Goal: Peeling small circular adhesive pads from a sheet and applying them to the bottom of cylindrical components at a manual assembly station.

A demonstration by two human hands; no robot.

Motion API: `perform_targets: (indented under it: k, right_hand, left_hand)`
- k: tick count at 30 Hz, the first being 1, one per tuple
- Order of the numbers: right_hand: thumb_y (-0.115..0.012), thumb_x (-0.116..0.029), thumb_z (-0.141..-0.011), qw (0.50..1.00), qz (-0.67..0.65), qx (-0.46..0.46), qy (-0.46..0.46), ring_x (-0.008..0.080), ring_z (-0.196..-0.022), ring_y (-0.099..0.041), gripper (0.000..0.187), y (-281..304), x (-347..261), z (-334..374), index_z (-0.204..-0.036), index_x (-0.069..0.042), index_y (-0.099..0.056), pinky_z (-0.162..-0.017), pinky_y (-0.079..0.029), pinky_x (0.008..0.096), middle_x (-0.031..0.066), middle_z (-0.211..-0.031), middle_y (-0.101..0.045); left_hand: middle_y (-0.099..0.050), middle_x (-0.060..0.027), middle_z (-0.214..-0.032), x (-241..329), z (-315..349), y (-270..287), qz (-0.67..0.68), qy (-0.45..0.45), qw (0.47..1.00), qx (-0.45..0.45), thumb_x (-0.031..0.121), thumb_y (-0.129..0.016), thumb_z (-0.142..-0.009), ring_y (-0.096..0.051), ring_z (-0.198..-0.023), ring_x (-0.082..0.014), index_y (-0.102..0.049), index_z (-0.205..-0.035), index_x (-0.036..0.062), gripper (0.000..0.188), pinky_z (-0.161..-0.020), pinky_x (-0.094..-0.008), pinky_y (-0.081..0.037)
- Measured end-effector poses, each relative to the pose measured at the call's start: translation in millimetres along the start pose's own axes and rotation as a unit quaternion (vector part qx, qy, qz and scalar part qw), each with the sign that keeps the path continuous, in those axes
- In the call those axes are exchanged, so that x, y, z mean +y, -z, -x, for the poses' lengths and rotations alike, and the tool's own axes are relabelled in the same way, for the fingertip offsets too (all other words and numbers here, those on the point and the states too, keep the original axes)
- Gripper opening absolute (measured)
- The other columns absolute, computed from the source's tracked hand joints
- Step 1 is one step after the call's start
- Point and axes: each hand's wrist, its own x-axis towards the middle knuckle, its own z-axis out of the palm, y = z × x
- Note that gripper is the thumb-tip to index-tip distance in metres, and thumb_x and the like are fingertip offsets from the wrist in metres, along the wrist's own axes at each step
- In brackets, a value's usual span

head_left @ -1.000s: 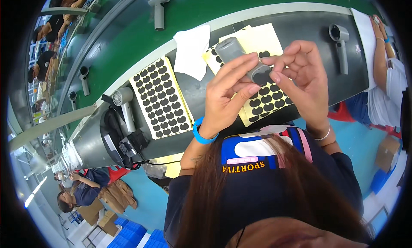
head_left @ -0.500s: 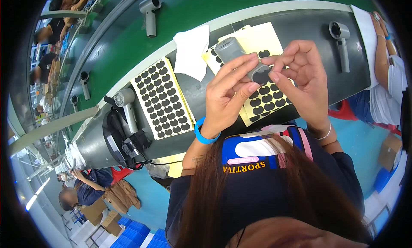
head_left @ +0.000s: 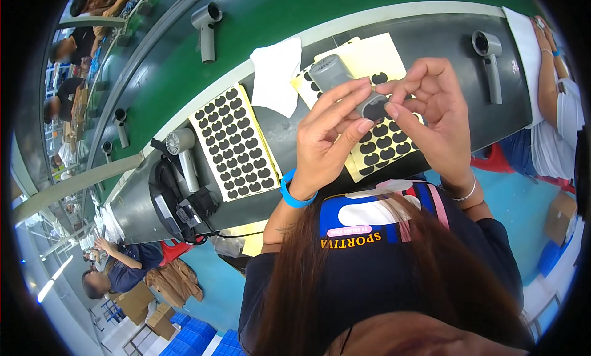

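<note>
My left hand [head_left: 329, 125] is closed around the handle of a grey hair dryer [head_left: 331, 73], whose round vented head points away from me. Its handle end, with a dark face [head_left: 374, 108], is turned toward me. The thumb and index finger of my right hand [head_left: 434, 107] pinch at the edge of that face, on what looks like a black sticker; fingers partly hide it. Beneath my hands lies a yellow-backed sheet of black stickers [head_left: 386, 144]. A second sticker sheet [head_left: 234, 144] rests to the left.
A white cloth [head_left: 276, 76] lies between the sheets. Other grey hair dryers stand at left [head_left: 184, 156] and right [head_left: 490, 67]; one [head_left: 206, 33] lies on the green conveyor belt [head_left: 271, 14]. A black device with a cable [head_left: 178, 205] sits left. Co-workers flank the bench.
The hair dryers on the green belt have shifted left and a little nearer. My hands stay almost still at the handle end. At the far left, a co-worker's arm has moved.
</note>
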Motion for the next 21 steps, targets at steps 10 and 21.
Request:
perform_targets:
  k: [10, 21]
  right_hand:
    - [-0.059, 0.01, -0.083, 0.999, 0.038, -0.01, 0.004, 0.0169, -0.102, -0.061, 0.037, -5, -1, 3, -0.111, -0.003, -0.04, -0.081, -0.05, 0.0248, 0.009, -0.092, -0.06]
    - [-0.059, 0.008, -0.084, 0.998, 0.062, -0.009, -0.019, 0.0156, -0.102, -0.061, 0.037, -9, -4, 6, -0.113, -0.004, -0.039, -0.084, -0.049, 0.0261, 0.007, -0.094, -0.058]
  left_hand:
    - [-0.062, -0.0161, -0.116, 8, -1, -12, -0.045, 0.0, 0.996, 0.081, -0.001, -0.06, -0.087, -0.066, -0.083, -0.0138, -0.064, -0.112, -0.0035, 0.026, -0.069, -0.0236, -0.056]
    - [-0.065, -0.0184, -0.111, 12, 1, -19, -0.095, -0.013, 0.988, 0.118, -0.001, -0.059, -0.087, -0.067, -0.085, -0.0165, -0.066, -0.109, -0.0035, 0.023, -0.067, -0.0258, -0.057]
